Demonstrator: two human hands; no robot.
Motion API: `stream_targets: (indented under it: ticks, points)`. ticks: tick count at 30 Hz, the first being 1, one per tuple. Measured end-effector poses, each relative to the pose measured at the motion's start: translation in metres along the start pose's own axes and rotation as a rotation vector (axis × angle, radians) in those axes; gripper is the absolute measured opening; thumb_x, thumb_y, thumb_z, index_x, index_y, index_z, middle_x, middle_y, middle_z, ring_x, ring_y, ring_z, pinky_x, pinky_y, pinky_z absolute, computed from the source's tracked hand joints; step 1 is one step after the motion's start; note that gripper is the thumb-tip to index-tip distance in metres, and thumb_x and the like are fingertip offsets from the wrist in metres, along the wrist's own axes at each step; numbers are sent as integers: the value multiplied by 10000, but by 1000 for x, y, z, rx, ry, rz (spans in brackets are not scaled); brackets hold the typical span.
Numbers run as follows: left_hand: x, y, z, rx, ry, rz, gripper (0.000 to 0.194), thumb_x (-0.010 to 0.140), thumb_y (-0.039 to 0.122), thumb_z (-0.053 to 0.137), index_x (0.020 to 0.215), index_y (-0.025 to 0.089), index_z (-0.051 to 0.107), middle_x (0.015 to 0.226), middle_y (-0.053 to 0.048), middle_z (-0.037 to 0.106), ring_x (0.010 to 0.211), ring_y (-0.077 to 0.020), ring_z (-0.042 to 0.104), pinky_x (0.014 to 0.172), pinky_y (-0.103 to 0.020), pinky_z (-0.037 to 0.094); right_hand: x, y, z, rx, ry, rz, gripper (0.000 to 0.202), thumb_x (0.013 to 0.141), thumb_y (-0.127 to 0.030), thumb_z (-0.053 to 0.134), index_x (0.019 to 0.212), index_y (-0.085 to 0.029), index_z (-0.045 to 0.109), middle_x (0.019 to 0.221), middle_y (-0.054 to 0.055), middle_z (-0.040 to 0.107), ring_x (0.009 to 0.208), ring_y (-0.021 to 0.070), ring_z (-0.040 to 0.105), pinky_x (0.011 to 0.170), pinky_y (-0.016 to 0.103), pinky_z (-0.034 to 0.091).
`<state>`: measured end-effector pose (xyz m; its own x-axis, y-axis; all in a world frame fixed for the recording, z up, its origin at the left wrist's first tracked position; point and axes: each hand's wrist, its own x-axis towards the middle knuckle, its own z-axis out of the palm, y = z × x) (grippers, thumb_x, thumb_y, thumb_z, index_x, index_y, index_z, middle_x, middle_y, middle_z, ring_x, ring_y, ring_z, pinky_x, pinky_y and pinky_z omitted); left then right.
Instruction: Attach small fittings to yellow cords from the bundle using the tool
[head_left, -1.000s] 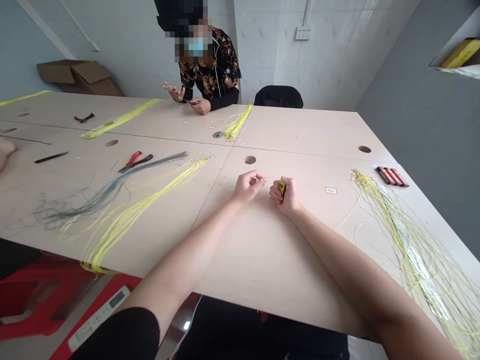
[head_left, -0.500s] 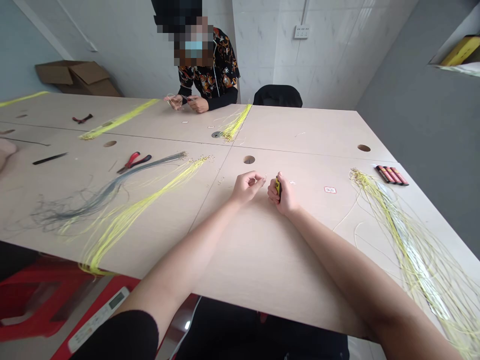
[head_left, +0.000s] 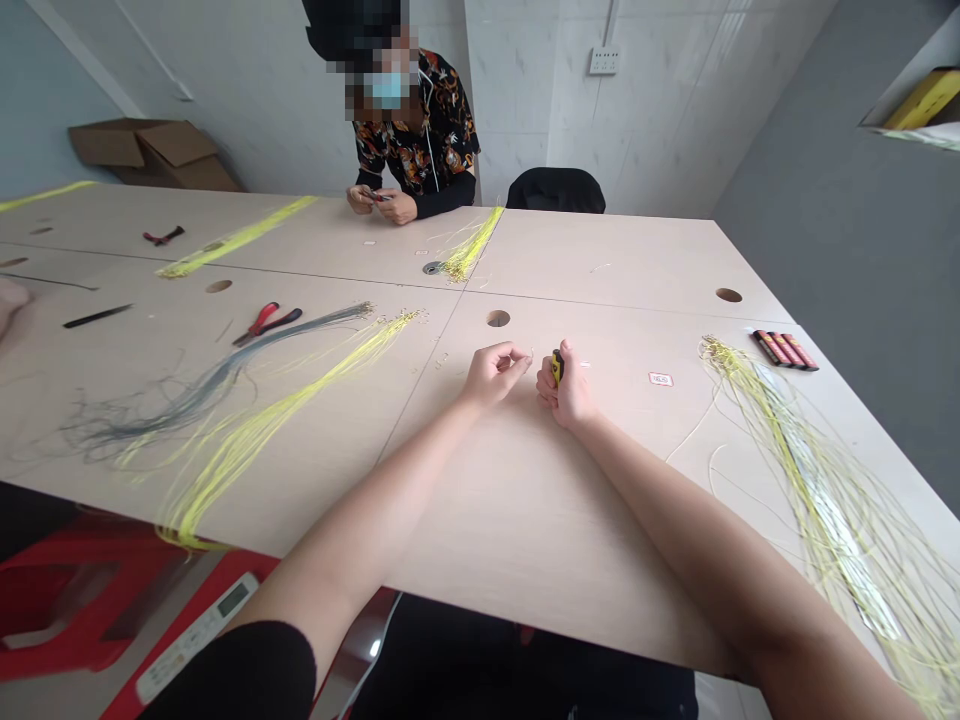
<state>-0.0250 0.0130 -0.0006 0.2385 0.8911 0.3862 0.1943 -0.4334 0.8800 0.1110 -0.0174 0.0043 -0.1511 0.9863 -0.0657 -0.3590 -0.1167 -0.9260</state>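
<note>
My left hand (head_left: 495,372) is closed in a pinch just above the table. A tiny thin piece (head_left: 532,353), like a bit of wire or cord, sticks up from its fingertips, too small to name. My right hand (head_left: 568,388) wraps round a yellow and black lighter (head_left: 557,368), thumb raised at the top of it. A small gap parts the lighter from the pinched piece. No flame shows. Left of my hands lie a yellow cord bundle (head_left: 300,398) and a grey cord bundle (head_left: 202,388), each with small metal bits at the far end.
Red-handled pliers (head_left: 266,322) and a black blade-like tool (head_left: 97,316) lie to the left. Along the right edge are another yellow cord bundle (head_left: 787,430) and several red lighters (head_left: 784,350). A small label (head_left: 661,379) lies nearby. Across the table (head_left: 600,255) a person (head_left: 416,140) holds pliers.
My right thumb has lifted slightly off the lighter's top; my left hand has stayed in place. The person opposite has drawn their hands closer together.
</note>
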Motion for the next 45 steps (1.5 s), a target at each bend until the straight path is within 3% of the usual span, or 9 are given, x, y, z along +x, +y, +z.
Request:
stream_targets:
  ticks: [9,18,34,45]
  points:
    - [0,2,0,-3,-8,-3,269,760,387,625,628,160,566,539,18,506,493,-87,440,481,-220,319,-1,3,-2,-30,-21,-29,603,792,-702,431,479,-210,279,398,-48,200,358,60,159,378,241,130]
    - [0,1,0,4,-6,24,331,762,449,622,623,157,552,543,28,492,454,-63,358,458,-217,272,-2,3,-2,-104,-37,-57,597,716,-665,559,463,-197,289,391,-60,239,358,42,178,376,228,138]
    - [0,-2,0,0,-21,37,356,775,483,610,639,156,570,537,26,475,465,-70,354,465,-221,273,-6,0,-5,-107,-178,-150,503,746,-478,581,415,-187,338,385,-39,304,363,55,268,403,235,206]
    - [0,-1,0,-18,11,35,362,767,494,623,635,160,574,525,26,466,477,-78,387,465,-220,285,-4,-3,-2,-137,-139,-68,488,750,-490,588,462,-190,333,402,-45,319,370,50,255,390,228,196]
